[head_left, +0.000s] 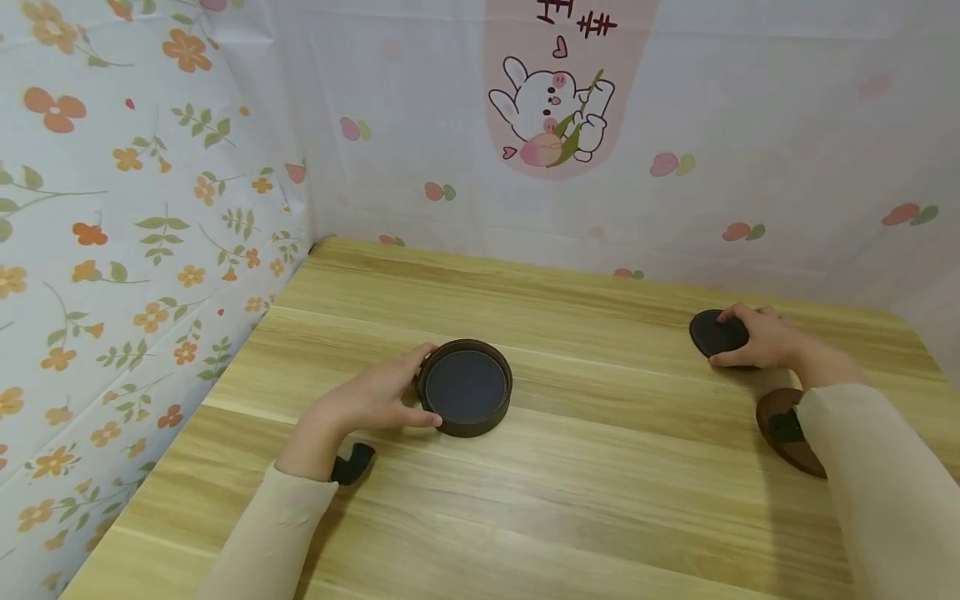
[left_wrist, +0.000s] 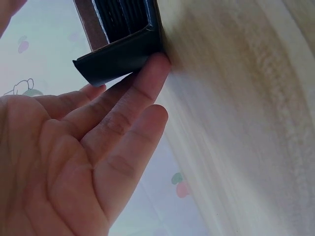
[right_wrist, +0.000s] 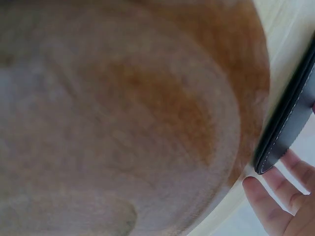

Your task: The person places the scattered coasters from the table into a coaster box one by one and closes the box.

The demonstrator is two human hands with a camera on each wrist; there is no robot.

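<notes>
My left hand [head_left: 378,396] grips the near-left side of a round, dark coaster holder [head_left: 428,392], thumb at the front and fingers behind. A flat black disc [head_left: 467,385] lies inside its rim. Through a gap in the holder's wall [left_wrist: 118,56], dark stacked layers show in the left wrist view. Over at the far right, my right hand [head_left: 765,337] holds a round black coaster [head_left: 712,335] by its edge, thumb on the near side. The coaster [right_wrist: 290,118] has a pale stitched border in the right wrist view.
A round brown dish [head_left: 776,408] sits on the wooden table [head_left: 570,492] under the right forearm, partly hidden by the sleeve. Printed cloth [head_left: 420,108] hangs behind the table, and flowered cloth [head_left: 150,275] hangs along its left side.
</notes>
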